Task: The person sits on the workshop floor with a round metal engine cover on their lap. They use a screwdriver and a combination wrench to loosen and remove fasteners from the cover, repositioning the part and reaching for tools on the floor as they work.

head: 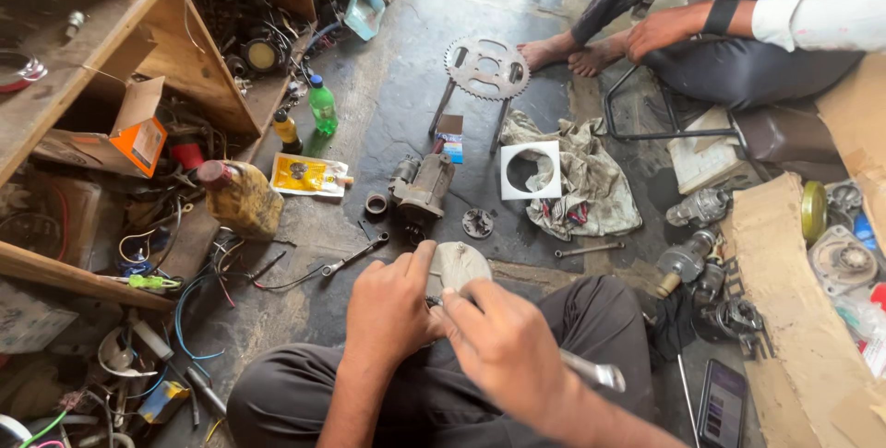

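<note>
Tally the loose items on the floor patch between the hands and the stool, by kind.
Motor body: 1
Wrench: 1
Rod: 1
Ring: 1
Small gear plate: 1
White square plate with round hole: 1
Rag: 1
Yellow pouch: 1
Total: 8

Two plastic bottles (322, 105) (287, 131), one toothed sprocket (486, 67), two spanners (355, 255) (589, 249), one phone (722, 404), one yellow pouch (309, 175).
</note>
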{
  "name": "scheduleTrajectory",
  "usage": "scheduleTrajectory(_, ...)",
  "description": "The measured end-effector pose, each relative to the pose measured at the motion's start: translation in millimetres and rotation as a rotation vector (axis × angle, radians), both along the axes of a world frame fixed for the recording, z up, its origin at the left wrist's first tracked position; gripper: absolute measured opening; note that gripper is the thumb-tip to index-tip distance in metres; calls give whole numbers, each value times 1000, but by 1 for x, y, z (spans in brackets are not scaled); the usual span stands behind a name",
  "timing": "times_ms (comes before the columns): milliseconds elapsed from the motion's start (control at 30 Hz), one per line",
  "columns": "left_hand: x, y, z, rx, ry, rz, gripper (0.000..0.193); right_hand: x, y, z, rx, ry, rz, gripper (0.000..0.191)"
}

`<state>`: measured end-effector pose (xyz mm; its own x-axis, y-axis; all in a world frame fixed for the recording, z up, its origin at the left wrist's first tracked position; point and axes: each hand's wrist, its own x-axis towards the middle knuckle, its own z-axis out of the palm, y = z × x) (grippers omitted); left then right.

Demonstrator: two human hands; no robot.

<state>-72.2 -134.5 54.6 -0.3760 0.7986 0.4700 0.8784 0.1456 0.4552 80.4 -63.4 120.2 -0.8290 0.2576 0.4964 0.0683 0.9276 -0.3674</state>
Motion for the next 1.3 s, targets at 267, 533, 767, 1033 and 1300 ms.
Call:
scheduleTrajectory(267, 4, 3, -2, 5, 21, 19, 65, -3, -13, -1, 264, -293, -192, 20)
scheduleTrajectory(533, 8, 2, 0, -43, -21, 56, 63, 5, -39, -22, 587, -435, -277, 59)
scheduleTrajectory(767, 4, 3, 5, -21, 32, 28, 79, 16, 0, 5, 178, -179, 27, 45)
scheduleTrajectory(1033, 8, 6, 5, -51, -4, 32, 104, 20, -7, 9, 24, -161, -120, 40)
scheduleTrajectory(1300, 5, 4, -4, -23, 59, 21, 68, -8, -11, -14, 221, 79, -333, 20)
